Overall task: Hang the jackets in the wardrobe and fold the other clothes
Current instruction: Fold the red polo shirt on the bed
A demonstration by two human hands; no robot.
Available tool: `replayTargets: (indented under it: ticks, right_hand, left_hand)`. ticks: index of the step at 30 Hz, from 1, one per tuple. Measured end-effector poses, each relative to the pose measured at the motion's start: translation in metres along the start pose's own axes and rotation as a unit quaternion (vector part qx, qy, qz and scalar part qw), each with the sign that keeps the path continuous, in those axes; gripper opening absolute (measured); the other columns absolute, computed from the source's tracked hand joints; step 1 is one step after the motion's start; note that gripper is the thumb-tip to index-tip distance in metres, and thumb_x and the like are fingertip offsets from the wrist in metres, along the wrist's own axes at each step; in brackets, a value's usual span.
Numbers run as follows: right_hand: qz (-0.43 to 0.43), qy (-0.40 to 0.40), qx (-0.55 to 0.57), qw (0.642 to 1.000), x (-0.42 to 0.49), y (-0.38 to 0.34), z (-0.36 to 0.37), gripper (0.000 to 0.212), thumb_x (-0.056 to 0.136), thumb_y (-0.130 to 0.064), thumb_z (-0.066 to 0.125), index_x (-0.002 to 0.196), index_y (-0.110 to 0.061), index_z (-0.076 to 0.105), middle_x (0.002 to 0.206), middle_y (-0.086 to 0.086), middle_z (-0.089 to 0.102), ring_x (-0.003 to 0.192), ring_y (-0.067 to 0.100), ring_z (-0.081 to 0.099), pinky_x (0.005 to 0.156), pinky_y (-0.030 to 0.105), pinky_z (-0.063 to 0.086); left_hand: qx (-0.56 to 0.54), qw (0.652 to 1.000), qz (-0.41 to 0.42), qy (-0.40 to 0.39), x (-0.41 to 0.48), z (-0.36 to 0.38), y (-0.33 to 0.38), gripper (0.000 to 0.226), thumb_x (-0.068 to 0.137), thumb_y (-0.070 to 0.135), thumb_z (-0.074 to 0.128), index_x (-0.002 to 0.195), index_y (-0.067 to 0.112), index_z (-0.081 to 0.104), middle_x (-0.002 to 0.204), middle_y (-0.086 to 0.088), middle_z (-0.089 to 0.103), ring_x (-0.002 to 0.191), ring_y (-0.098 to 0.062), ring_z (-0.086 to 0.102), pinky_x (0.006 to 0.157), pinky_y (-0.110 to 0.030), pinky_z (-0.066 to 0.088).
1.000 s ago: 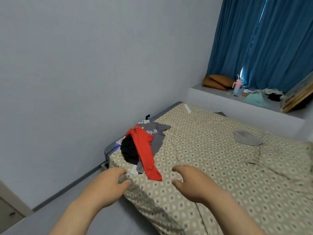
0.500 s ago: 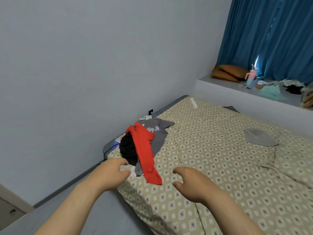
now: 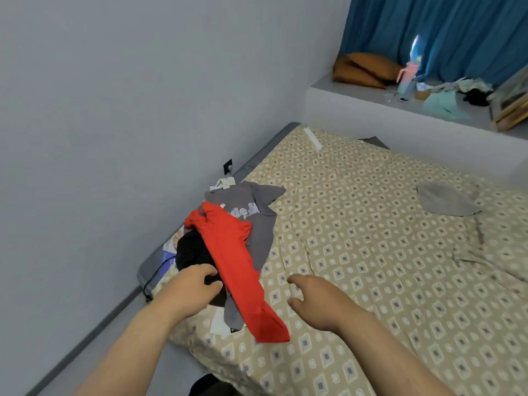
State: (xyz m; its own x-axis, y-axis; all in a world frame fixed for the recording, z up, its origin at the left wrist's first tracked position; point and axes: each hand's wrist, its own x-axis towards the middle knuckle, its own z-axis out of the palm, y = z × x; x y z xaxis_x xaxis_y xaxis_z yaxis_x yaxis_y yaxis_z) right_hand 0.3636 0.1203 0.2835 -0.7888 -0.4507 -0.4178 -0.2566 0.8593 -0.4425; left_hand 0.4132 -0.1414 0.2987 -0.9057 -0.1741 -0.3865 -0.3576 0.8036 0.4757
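On the bed point(image 3: 357, 224), near its wall-side edge, lay one pile of three garments. In the head view, one red garment point(image 3: 231, 258) stretched in a long band across the top of the pile, its lower end reaching onto the patterned sheet. One grey T-shirt point(image 3: 257, 201) with pale lettering lay beneath it, on the far side. One black garment point(image 3: 191, 252) sat bunched on the near, wall side, touching the red one.

Two hands showed. The left hand point(image 3: 194, 284) rested on the black garment with fingers bent over the fabric; whether it pinched the cloth could not be told. The right hand point(image 3: 320, 301) hung just above the sheet beside the red garment's lower end, fingers loosely spread and holding nothing.

Well apart, toward the far right of the bed, one flat grey cloth point(image 3: 445, 200) lay alone. Beyond the bed, one ledge point(image 3: 357, 101) carried two orange cushions point(image 3: 363, 68), stacked in the corner, one pink cup point(image 3: 407, 78) and one teal cloth point(image 3: 443, 102). One blue curtain point(image 3: 457, 32) hung behind them.
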Motion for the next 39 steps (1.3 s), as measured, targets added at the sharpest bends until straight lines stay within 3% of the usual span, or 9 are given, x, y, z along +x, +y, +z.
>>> replayTargets:
  ticks: [5, 8, 13, 20, 25, 30, 33, 36, 39]
  right_hand:
    - [0.060, -0.023, 0.041, 0.997, 0.129, -0.027, 0.016, 0.050, 0.098, -0.031, 0.051, 0.147, -0.020, 0.042, 0.144, 0.005, 0.052, 0.129, 0.022, 0.051, 0.099, 0.030, 0.041]
    - [0.088, -0.034, 0.077, 0.993, 0.205, -0.033, 0.039, 0.049, 0.098, -0.030, 0.052, 0.145, -0.018, 0.045, 0.144, 0.006, 0.053, 0.127, 0.023, 0.053, 0.097, 0.029, 0.041]
    - [0.126, -0.092, 0.129, 0.979, 0.301, -0.033, 0.101, 0.060, 0.097, -0.029, 0.055, 0.151, -0.013, 0.035, 0.154, 0.009, 0.041, 0.139, 0.024, 0.042, 0.113, 0.030, 0.033]
    - [0.179, -0.119, 0.168, 0.962, 0.385, 0.001, 0.172, 0.073, 0.094, -0.032, 0.059, 0.156, -0.018, 0.023, 0.159, 0.007, 0.030, 0.142, 0.023, 0.036, 0.116, 0.031, 0.030]
    - [0.220, -0.036, 0.215, 0.951, 0.417, 0.019, 0.206, 0.081, 0.093, -0.044, 0.062, 0.156, -0.018, 0.019, 0.156, 0.003, 0.030, 0.141, 0.021, 0.037, 0.116, 0.032, 0.030]
    - [0.269, 0.032, 0.294, 0.917, 0.427, 0.014, 0.218, 0.041, 0.092, -0.037, 0.065, 0.128, -0.018, 0.060, 0.114, 0.000, 0.069, 0.102, 0.017, 0.064, 0.090, 0.027, 0.047]
    - [0.270, 0.064, 0.329, 0.903, 0.419, 0.006, 0.206, 0.010, 0.089, -0.031, 0.069, 0.092, -0.022, 0.070, 0.073, -0.010, 0.065, 0.067, 0.007, 0.060, 0.070, 0.027, 0.049]
    - [0.281, 0.111, 0.348, 0.888, 0.404, 0.000, 0.188, 0.014, 0.087, -0.026, 0.071, 0.075, -0.021, 0.067, 0.061, -0.008, 0.059, 0.057, 0.007, 0.054, 0.063, 0.029, 0.045]
    - [0.274, 0.164, 0.380, 0.868, 0.383, -0.005, 0.168, 0.020, 0.085, -0.015, 0.073, 0.069, -0.019, 0.062, 0.057, -0.010, 0.055, 0.054, 0.002, 0.047, 0.060, 0.026, 0.042]
  left_hand:
    - [-0.007, 1.000, -0.010, -0.026, 0.126, -0.031, -0.061, 0.029, 0.095, 0.028, 0.057, 0.121, 0.016, 0.062, 0.114, 0.001, 0.065, 0.098, -0.017, 0.062, 0.089, -0.032, 0.049]
    - [0.014, 0.999, -0.002, -0.042, 0.197, -0.035, -0.093, 0.031, 0.096, 0.026, 0.055, 0.124, 0.012, 0.060, 0.125, -0.001, 0.061, 0.113, -0.018, 0.056, 0.092, -0.026, 0.040]
    - [0.030, 0.994, 0.031, -0.105, 0.303, -0.009, -0.136, 0.042, 0.096, 0.031, 0.054, 0.135, 0.014, 0.055, 0.137, 0.002, 0.054, 0.130, -0.018, 0.048, 0.107, -0.029, 0.035]
    - [0.059, 0.979, 0.098, -0.169, 0.428, 0.048, -0.166, 0.062, 0.096, 0.031, 0.057, 0.150, 0.012, 0.034, 0.160, -0.007, 0.024, 0.147, -0.019, 0.025, 0.118, -0.029, 0.019]
    - [0.131, 0.968, 0.132, -0.167, 0.488, 0.076, -0.180, 0.074, 0.094, 0.034, 0.058, 0.155, 0.018, 0.020, 0.165, -0.008, 0.001, 0.146, -0.035, 0.024, 0.119, -0.040, 0.022]
    - [0.146, 0.970, 0.142, -0.135, 0.504, 0.087, -0.185, 0.090, 0.088, 0.040, 0.065, 0.157, 0.028, 0.007, 0.143, -0.010, 0.028, 0.114, -0.032, 0.056, 0.100, -0.040, 0.045]
    - [0.176, 0.965, 0.134, -0.139, 0.499, 0.083, -0.181, 0.082, 0.086, 0.046, 0.066, 0.153, 0.030, 0.021, 0.130, -0.008, 0.033, 0.103, -0.029, 0.061, 0.092, -0.038, 0.048]
    - [0.176, 0.960, 0.144, -0.162, 0.490, 0.076, -0.186, 0.044, 0.086, 0.044, 0.068, 0.123, 0.022, 0.055, 0.114, -0.003, 0.038, 0.090, -0.024, 0.058, 0.087, -0.036, 0.050]
    - [0.124, 0.967, 0.168, -0.149, 0.472, 0.076, -0.191, 0.022, 0.087, 0.036, 0.068, 0.090, 0.017, 0.058, 0.100, 0.000, 0.039, 0.082, -0.020, 0.049, 0.084, -0.035, 0.047]
